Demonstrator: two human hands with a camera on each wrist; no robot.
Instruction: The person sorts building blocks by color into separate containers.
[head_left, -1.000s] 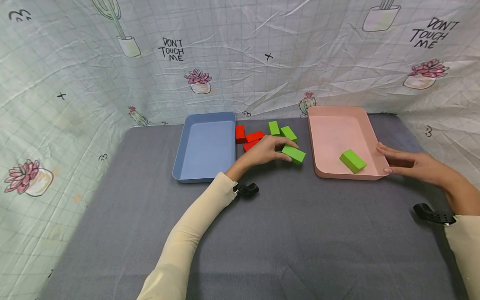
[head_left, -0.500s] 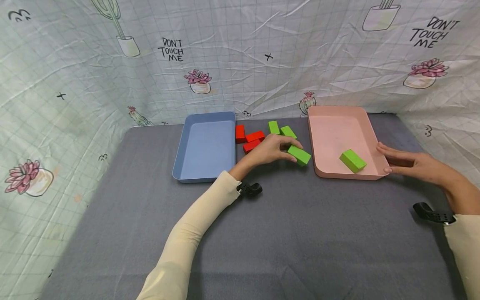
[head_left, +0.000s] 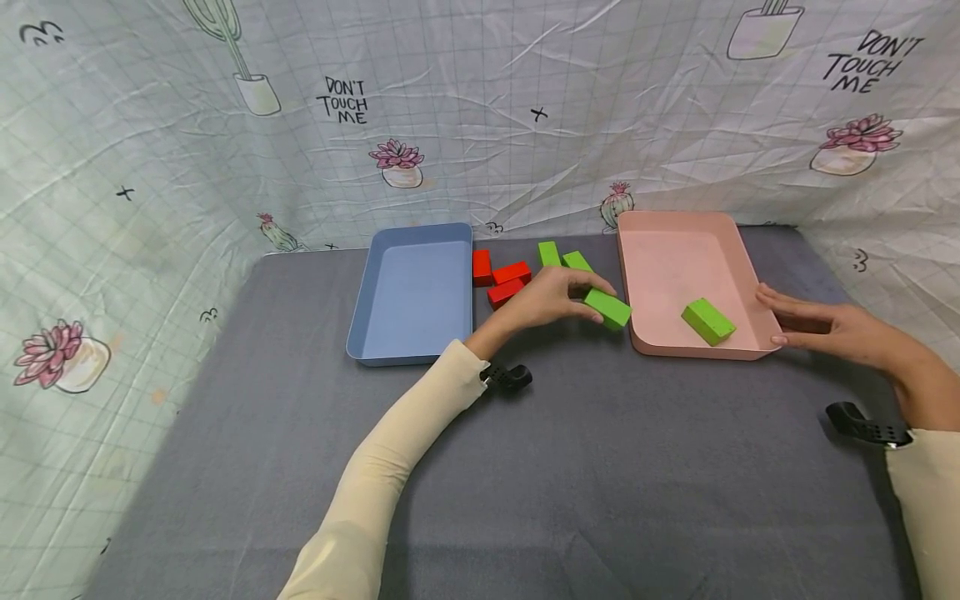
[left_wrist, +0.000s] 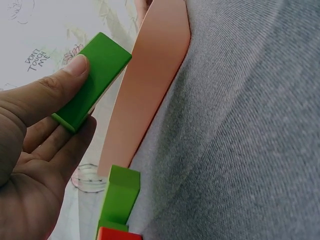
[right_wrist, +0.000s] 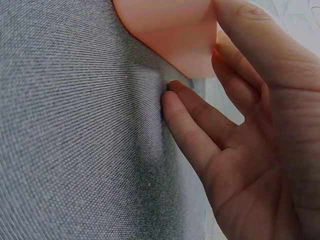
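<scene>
Pinching a bright green rectangular block (head_left: 609, 309) between the thumb and the fingers, the left hand (head_left: 551, 298) holds it raised over the table, just beside the left wall of a shallow pink plastic-looking tray (head_left: 663, 258). The block sits tilted in the grasp, its far end close to the tray's wall; whether they touch I cannot tell.

At the tray's other side, the right hand (head_left: 843, 332) has its fingers extended and clenches nothing: the thumb touches the near right corner, and fingertips lie against the right wall. In the right wrist view, 2 lower fingers reach down toward the grey woven cloth (head_left: 585, 467) that covers the table.

Inside the pink tray, 1 loose green block (head_left: 708, 322) lies aslant toward the near end. Behind the left hand, 2 more green blocks (head_left: 549, 253) (head_left: 577, 261) rest on the cloth, close together. To their left lie 3 red rectangular blocks (head_left: 482, 268) (head_left: 512, 272) (head_left: 506, 292) in a small cluster, the leftmost just beside a shallow blue rectangular tray (head_left: 412, 292).

Both arms wear cream sleeves (head_left: 405, 442), with a black device (head_left: 506, 378) at each wrist. Behind everything hangs a wrinkled white sheet (head_left: 465, 92) printed with grid lines, potted plants and the words "DON'T TOUCH ME".
</scene>
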